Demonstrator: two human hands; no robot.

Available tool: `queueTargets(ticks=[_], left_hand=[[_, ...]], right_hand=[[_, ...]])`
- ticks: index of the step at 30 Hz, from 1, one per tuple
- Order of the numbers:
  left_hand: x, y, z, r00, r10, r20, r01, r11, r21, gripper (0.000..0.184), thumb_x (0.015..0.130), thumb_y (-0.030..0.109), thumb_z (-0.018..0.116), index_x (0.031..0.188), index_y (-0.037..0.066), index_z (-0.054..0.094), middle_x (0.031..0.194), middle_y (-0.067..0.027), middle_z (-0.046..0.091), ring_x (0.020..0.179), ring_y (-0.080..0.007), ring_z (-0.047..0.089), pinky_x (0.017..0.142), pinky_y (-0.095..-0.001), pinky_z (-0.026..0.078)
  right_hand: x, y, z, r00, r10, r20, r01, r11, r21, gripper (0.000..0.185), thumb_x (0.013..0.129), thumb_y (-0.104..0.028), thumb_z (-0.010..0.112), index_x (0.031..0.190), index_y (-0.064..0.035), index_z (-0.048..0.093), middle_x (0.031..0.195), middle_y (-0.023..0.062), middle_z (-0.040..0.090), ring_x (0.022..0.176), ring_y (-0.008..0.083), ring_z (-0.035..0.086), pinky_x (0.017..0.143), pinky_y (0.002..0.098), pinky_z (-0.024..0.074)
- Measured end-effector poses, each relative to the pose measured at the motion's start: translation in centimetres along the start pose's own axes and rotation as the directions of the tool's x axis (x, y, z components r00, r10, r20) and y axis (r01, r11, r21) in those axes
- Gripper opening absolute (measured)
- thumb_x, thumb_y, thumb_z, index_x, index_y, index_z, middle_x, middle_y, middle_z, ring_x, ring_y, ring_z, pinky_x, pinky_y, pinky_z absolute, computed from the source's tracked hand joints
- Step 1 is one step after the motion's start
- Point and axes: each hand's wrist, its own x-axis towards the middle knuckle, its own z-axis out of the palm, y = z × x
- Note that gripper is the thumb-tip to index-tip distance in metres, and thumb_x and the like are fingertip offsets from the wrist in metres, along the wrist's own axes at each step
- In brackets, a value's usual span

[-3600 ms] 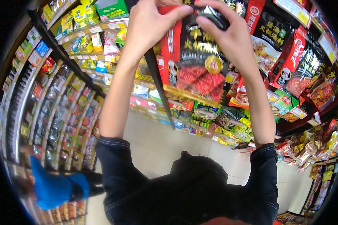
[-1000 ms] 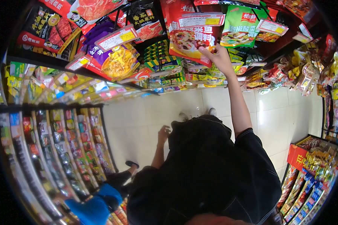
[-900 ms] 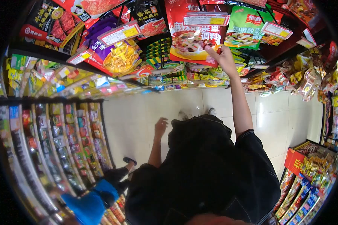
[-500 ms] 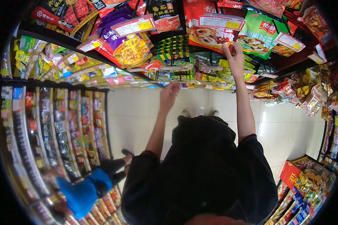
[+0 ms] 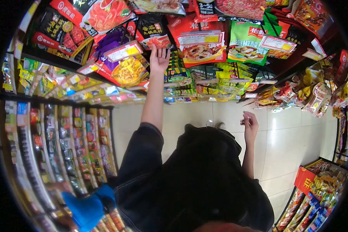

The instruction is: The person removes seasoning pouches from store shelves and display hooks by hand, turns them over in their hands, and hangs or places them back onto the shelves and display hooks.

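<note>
My left hand (image 5: 159, 58) is raised to the hanging display, palm up and fingers spread. Its fingertips are at the bottom edge of a black and red hotpot-base packet (image 5: 152, 32); I cannot tell whether they press on it. To its left hangs a purple and yellow seasoning packet (image 5: 128, 70) behind a price tag (image 5: 123, 51). A red seasoning packet (image 5: 203, 53) and a green pickled-pepper packet (image 5: 246, 52) hang to its right. Lower down, my right hand (image 5: 251, 122) hangs over the floor, fingers loosely bent and apart, holding nothing that I can see.
Shelves of packaged goods (image 5: 65, 135) stand on the left, with a person in a blue top (image 5: 87, 210) beside them. Hanging snack bags (image 5: 317, 94) are at right. A red box of snacks (image 5: 305, 179) sits at lower right on a pale tiled floor (image 5: 278, 143).
My right hand has let go of the red seasoning packet and dropped down over the floor. My left hand has risen to the black packet, its fingers opening. The view has shifted slightly.
</note>
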Motion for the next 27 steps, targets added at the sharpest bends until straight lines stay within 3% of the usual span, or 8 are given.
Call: queueTargets(ticks=[6, 9, 10, 11, 13, 22, 25, 27], left_hand=[[-7.3, -0.6, -0.3, 0.996, -0.094, -0.007, 0.094, 0.996, -0.011, 0.042, 0.086, 0.036, 0.083, 0.116, 0.014, 0.064, 0.109, -0.0053, 0.065, 0.108, -0.0193, 0.062, 0.094, -0.0354, 0.053], [-8.6, 1.1, -3.0, 0.796, -0.325, 0.511, 0.51, 0.815, -0.276, 0.039, 0.091, 0.034, 0.078, 0.113, 0.005, 0.064, 0.102, -0.0065, 0.064, 0.101, -0.0208, 0.061, 0.092, -0.0338, 0.054], [-10.2, 1.0, -2.4, 0.869, -0.266, 0.418, 0.383, 0.895, -0.227, 0.042, 0.094, 0.034, 0.074, 0.12, 0.004, 0.061, 0.105, -0.0067, 0.064, 0.101, -0.0218, 0.062, 0.093, -0.0328, 0.054], [-14.5, 0.6, 2.5, 0.986, -0.066, 0.154, 0.075, 0.996, -0.052, 0.046, 0.096, 0.032, 0.071, 0.13, 0.004, 0.056, 0.118, -0.0086, 0.065, 0.107, -0.0249, 0.062, 0.095, -0.0367, 0.054], [-17.2, 0.4, 4.0, 0.991, -0.029, 0.129, 0.021, 0.998, 0.063, 0.042, 0.099, 0.031, 0.065, 0.135, 0.01, 0.056, 0.13, -0.0058, 0.065, 0.115, -0.0223, 0.062, 0.097, -0.041, 0.051], [-30.1, -3.4, 0.8, 0.984, 0.112, 0.139, -0.125, 0.989, 0.083, 0.045, 0.105, 0.029, 0.056, 0.144, 0.008, 0.047, 0.138, -0.0101, 0.06, 0.126, -0.0245, 0.058, 0.105, -0.0455, 0.048], [-33.7, -3.8, -1.3, 0.986, 0.132, 0.105, -0.149, 0.973, 0.175, 0.046, 0.104, 0.027, 0.057, 0.145, 0.009, 0.046, 0.138, -0.0109, 0.059, 0.127, -0.0271, 0.057, 0.106, -0.047, 0.048], [-35.6, -3.8, -2.6, 0.995, 0.097, -0.005, -0.093, 0.968, 0.233, 0.047, 0.102, 0.019, 0.059, 0.145, 0.006, 0.045, 0.138, -0.0126, 0.058, 0.128, -0.028, 0.057, 0.107, -0.0475, 0.047]], right_hand=[[-2.1, 2.3, -2.9, 0.982, 0.122, -0.143, -0.116, 0.992, 0.044, 0.016, 0.103, -0.011, 0.059, 0.113, -0.0016, 0.067, 0.104, 0.0053, 0.068, 0.072, 0.0089, 0.061, 0.064, 0.0247, 0.0529], [-1.3, 1.9, -2.0, 0.989, 0.09, -0.118, -0.083, 0.995, 0.06, 0.016, 0.103, -0.01, 0.058, 0.114, -0.0017, 0.066, 0.101, 0.0044, 0.067, 0.071, 0.0089, 0.06, 0.064, 0.0246, 0.052], [-1.1, 1.8, -1.6, 0.993, 0.081, -0.084, -0.076, 0.995, 0.064, 0.016, 0.103, -0.009, 0.058, 0.114, -0.0017, 0.067, 0.101, 0.0041, 0.067, 0.071, 0.0089, 0.06, 0.064, 0.0246, 0.0518], [-0.6, 1.6, -1.1, 0.996, 0.071, -0.048, -0.068, 0.995, 0.069, 0.016, 0.103, -0.007, 0.058, 0.114, -0.0016, 0.067, 0.101, 0.0038, 0.066, 0.07, 0.009, 0.06, 0.064, 0.0246, 0.0517], [0.3, 1.3, -0.4, 0.999, 0.044, 0.023, -0.046, 0.998, 0.049, 0.016, 0.102, -0.005, 0.057, 0.113, -0.0015, 0.068, 0.1, 0.0035, 0.065, 0.07, 0.009, 0.06, 0.064, 0.0246, 0.0515], [2.9, -3.3, 3.5, 0.968, -0.022, 0.251, 0.01, 0.999, 0.048, 0.014, 0.099, -0.001, 0.058, 0.109, 0.0004, 0.068, 0.101, 0.005, 0.062, 0.074, 0.0107, 0.062, 0.067, 0.0246, 0.052], [3.3, -8.3, 6.0, 0.926, -0.212, 0.313, 0.209, 0.977, 0.046, 0.013, 0.1, 0.0, 0.057, 0.107, 0.0009, 0.068, 0.1, 0.0057, 0.063, 0.075, 0.0117, 0.062, 0.067, 0.0253, 0.0525], [3.3, -11.3, 7.2, 0.886, -0.273, 0.375, 0.259, 0.962, 0.087, 0.018, 0.099, -0.005, 0.06, 0.115, 0.0007, 0.065, 0.111, 0.0084, 0.061, 0.092, 0.0152, 0.063, 0.078, 0.0274, 0.0532]])
